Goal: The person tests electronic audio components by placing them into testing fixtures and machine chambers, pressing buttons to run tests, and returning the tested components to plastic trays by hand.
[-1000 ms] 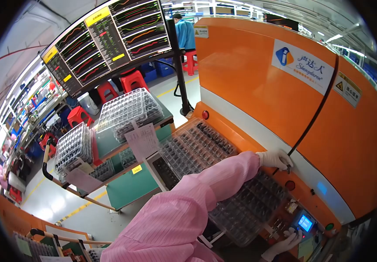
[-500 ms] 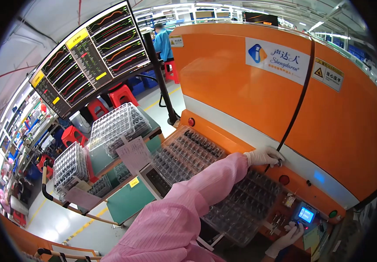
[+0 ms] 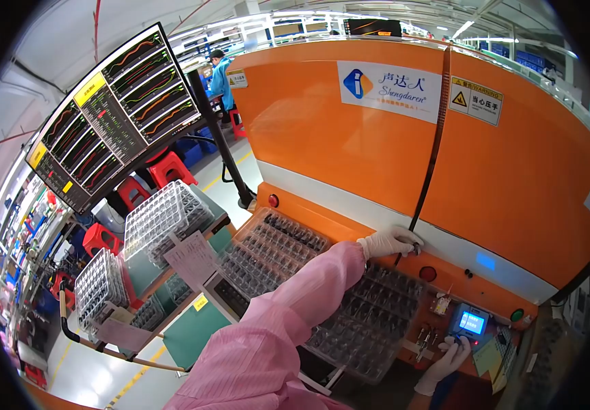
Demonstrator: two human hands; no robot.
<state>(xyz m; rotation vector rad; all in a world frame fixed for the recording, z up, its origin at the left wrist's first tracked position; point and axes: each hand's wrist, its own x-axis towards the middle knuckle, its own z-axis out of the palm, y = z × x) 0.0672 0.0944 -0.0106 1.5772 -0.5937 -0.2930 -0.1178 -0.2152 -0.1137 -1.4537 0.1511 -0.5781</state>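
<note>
My left hand (image 3: pixel 390 242), in a white glove below a pink sleeve (image 3: pixel 295 294), reaches to the orange machine's lower ledge. Its fingers close around a small dark piece beside the vertical seam; its kind is too small to make out. Beneath that arm lie a clear compartment tray (image 3: pixel 274 249) and a second clear tray (image 3: pixel 370 321), both with small dark parts in their pockets. At lower right, my gloved right hand (image 3: pixel 446 363) has bent fingers just below a small device with a lit blue screen (image 3: pixel 472 322). Something small and dark shows at its fingertips.
The orange machine (image 3: pixel 295 102) fills the far side. A monitor with curves (image 3: pixel 114 116) hangs at upper left on a black post (image 3: pixel 220 140). Stacked clear trays (image 3: pixel 165 212) stand on a cart at left. Red stools (image 3: pixel 170 169) and a person in blue (image 3: pixel 221 82) are behind.
The camera has shifted, so the machine, monitor and trays appear farther left. Both hands stay at about the same places: the left at the ledge, the right by the small screen.
</note>
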